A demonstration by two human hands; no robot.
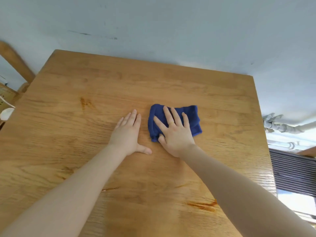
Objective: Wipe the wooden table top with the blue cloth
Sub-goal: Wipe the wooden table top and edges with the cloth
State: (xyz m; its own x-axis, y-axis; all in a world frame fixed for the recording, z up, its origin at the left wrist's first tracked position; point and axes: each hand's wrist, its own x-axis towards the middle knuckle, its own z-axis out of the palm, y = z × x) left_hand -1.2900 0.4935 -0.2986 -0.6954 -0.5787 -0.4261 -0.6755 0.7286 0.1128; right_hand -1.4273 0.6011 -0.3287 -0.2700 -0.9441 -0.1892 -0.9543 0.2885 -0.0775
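From the head camera, both bare forearms reach forward over a wooden surface (71,93) with a pale wall behind its far edge. The right hand (174,132) lies flat on the blue cloth (193,120), palm down, fingers spread and extended, not curled into a grip; a thin gold ring (172,123) sits on one of its fingers. The thumb presses the near left corner of the cloth. The cloth is a rumpled, roughly folded patch lying directly on the wood, its right portion sticking out past the little finger and its far edge showing just beyond the fingertips.

The left hand (127,134) rests just beside it, to the left, flat on bare wood with the fingers held together and the thumb pointing out towards the right hand. It is open and holds nothing; it does not touch the cloth, a narrow strip of wood showing between them.

Darker orange-brown streaks mark the wood: one patch (85,103) beyond and left of the left hand, another (203,205) nearer than the hands, beside the right forearm. A wooden chair back (15,60) stands off to the far left of the left arm, beyond the surface's edge.
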